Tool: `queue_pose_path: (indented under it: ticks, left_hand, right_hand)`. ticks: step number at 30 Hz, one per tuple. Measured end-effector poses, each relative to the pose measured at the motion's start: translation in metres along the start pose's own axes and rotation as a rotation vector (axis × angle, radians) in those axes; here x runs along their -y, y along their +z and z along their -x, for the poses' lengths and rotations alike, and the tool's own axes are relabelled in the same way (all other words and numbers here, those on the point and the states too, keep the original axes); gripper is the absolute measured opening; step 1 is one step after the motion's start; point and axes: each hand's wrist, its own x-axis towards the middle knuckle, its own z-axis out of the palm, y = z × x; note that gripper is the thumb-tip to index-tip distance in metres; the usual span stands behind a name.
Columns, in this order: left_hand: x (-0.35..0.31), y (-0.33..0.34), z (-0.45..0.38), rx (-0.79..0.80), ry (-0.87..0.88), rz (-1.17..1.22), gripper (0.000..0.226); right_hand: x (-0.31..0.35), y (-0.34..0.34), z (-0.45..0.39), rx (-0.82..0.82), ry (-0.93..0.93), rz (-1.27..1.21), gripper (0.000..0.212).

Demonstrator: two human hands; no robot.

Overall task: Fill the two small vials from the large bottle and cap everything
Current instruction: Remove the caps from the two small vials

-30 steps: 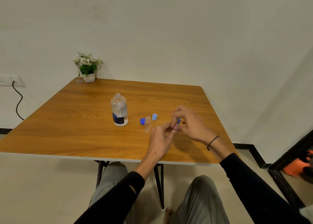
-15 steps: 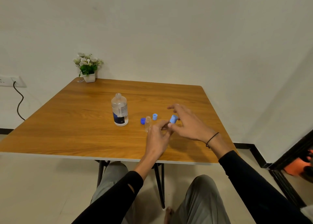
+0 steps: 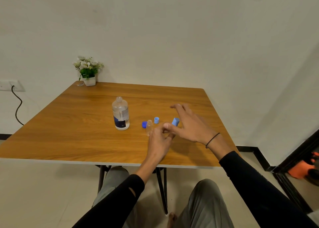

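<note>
The large clear bottle [image 3: 120, 114] stands uncapped on the wooden table [image 3: 77, 138]. Its dark blue cap [image 3: 144, 124] lies to its right, beside an open small vial [image 3: 149, 127] and a loose light blue cap [image 3: 156, 120]. My left hand [image 3: 159, 139] has its fingers curled round something small just right of that vial. It looks like the second vial, but it is mostly hidden. My right hand [image 3: 189, 124] has its fingers spread, and a second light blue cap [image 3: 175, 121] sits tilted between the thumb and forefinger.
A white pot of flowers [image 3: 88, 70] stands at the table's far left corner. A wall socket with a black cable [image 3: 17, 107] is to the left. My knees are under the near table edge. An orange object [image 3: 303, 169] lies on the floor at the right.
My hands have come apart. The right hand drew a light blue cap away from the left hand, up and to the right, and spread its fingers. The left hand stayed in place.
</note>
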Motion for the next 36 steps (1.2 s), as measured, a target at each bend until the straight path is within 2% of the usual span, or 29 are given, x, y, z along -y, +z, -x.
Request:
queue_pose_path:
  ticks: [3,5,7,12,14,15,17,19,21,22,25,27,29,32,35,36]
  left_hand:
    - [-0.001,0.001,0.001,-0.004,0.017,0.024,0.028]
    - [-0.002,0.002,0.0,-0.001,0.033,0.029,0.033]
    - [0.0,0.002,0.0,-0.007,0.044,0.029,0.032]
    - [0.004,-0.001,-0.002,0.006,0.059,-0.01,0.022]
    - [0.002,0.0,-0.003,0.004,0.035,-0.003,0.022]
    - [0.001,0.001,-0.003,-0.002,0.03,0.011,0.023]
    - [0.0,0.003,-0.003,-0.002,0.052,0.028,0.028]
    - [0.0,0.004,-0.002,0.003,0.068,0.034,0.033]
    - [0.003,0.005,-0.002,-0.004,0.072,0.034,0.032]
    - [0.003,0.004,-0.002,-0.011,0.072,0.03,0.03]
    - [0.006,0.003,-0.003,-0.006,0.083,0.008,0.022]
    - [0.008,0.003,-0.003,-0.005,0.084,-0.011,0.021]
    - [0.007,0.003,-0.004,-0.014,0.061,0.013,0.023]
    - [0.006,0.005,-0.003,-0.009,0.084,0.046,0.03]
    - [0.009,0.005,-0.002,-0.007,0.083,0.043,0.033]
    - [0.01,0.005,-0.002,-0.008,0.079,0.036,0.031]
  right_hand:
    - [0.0,0.001,-0.005,-0.057,0.027,0.082,0.037]
    - [-0.002,0.005,-0.009,-0.039,-0.008,0.043,0.015]
    - [-0.006,0.006,-0.009,-0.015,-0.066,-0.028,0.007]
    - [-0.004,0.001,-0.001,0.116,-0.035,-0.219,0.075]
    - [-0.001,0.002,0.0,0.057,-0.003,-0.214,0.08]
    - [-0.001,0.001,-0.002,0.02,0.027,-0.177,0.076]
    - [-0.001,0.003,-0.006,-0.03,0.073,-0.048,0.054]
    - [-0.003,0.007,-0.009,-0.027,0.045,0.053,0.027]
    - [-0.008,0.009,-0.01,-0.017,-0.021,0.015,0.005]
    - [-0.01,0.009,-0.009,0.011,-0.056,-0.046,0.009]
    - [-0.006,0.006,-0.003,0.139,-0.033,-0.225,0.062]
    - [-0.003,0.007,-0.002,0.08,-0.005,-0.246,0.076]
    - [-0.004,0.009,-0.005,0.011,0.041,-0.19,0.066]
    - [-0.004,0.012,-0.007,-0.04,0.056,-0.009,0.027]
    - [-0.005,0.014,-0.008,-0.034,-0.026,-0.038,0.008]
    - [-0.007,0.013,-0.008,-0.022,-0.057,-0.073,0.008]
